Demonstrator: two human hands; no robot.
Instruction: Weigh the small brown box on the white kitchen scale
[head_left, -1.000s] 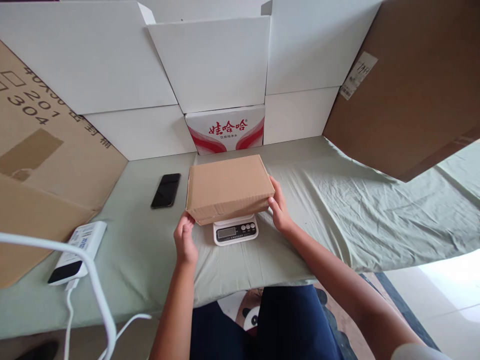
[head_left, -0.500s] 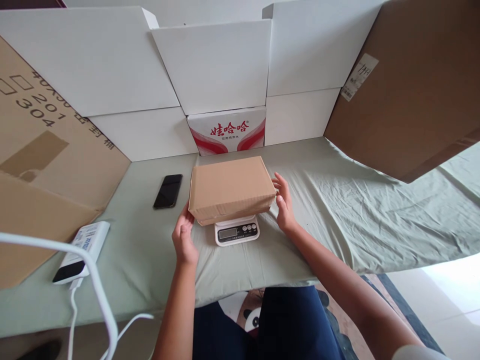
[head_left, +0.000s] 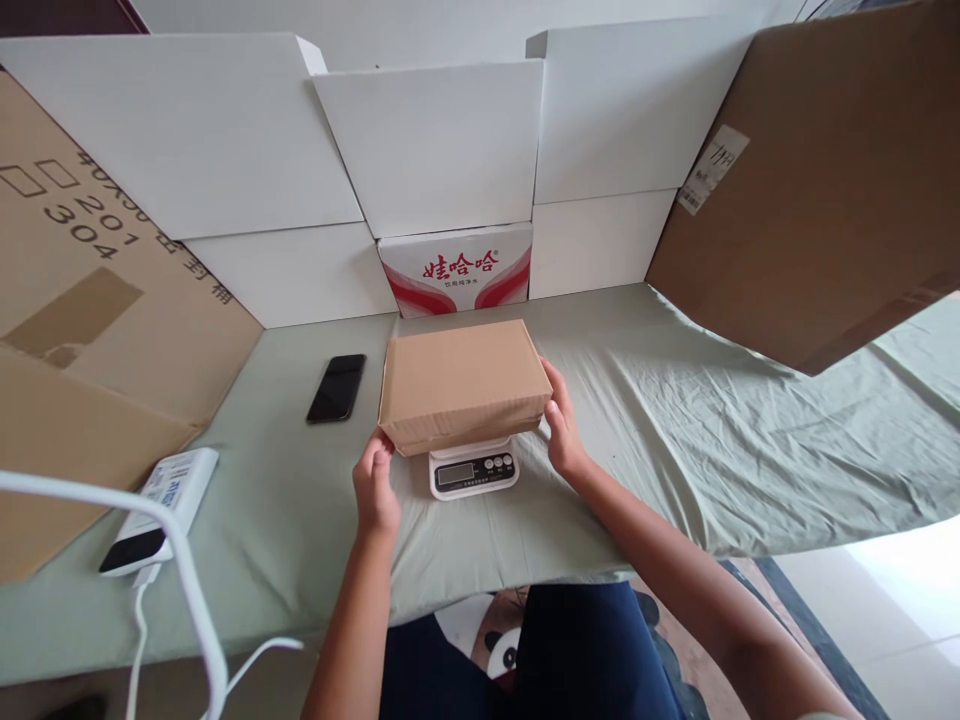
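Note:
A brown cardboard box (head_left: 463, 375) sits over a small white kitchen scale (head_left: 474, 474), whose display and buttons stick out in front. At the box's front left corner, my left hand (head_left: 376, 482) grips its lower edge, with some fingers hidden behind the side. My right hand (head_left: 559, 420) holds the right end, thumb near the front corner and fingers along the side. Whether the box rests fully on the scale's platform cannot be seen, since it covers it.
Left of the box lies a black smartphone (head_left: 336, 388). A white power bank (head_left: 161, 510) with a white cable is further left. White boxes (head_left: 435, 140) and a red-and-white carton (head_left: 456, 268) stand behind; large cardboard boxes (head_left: 810, 190) flank the cloth-covered table (head_left: 600, 520).
My right hand has closed in on the box's right end; its fingers were spread at the side before. My left hand has shifted slightly right, against the corner.

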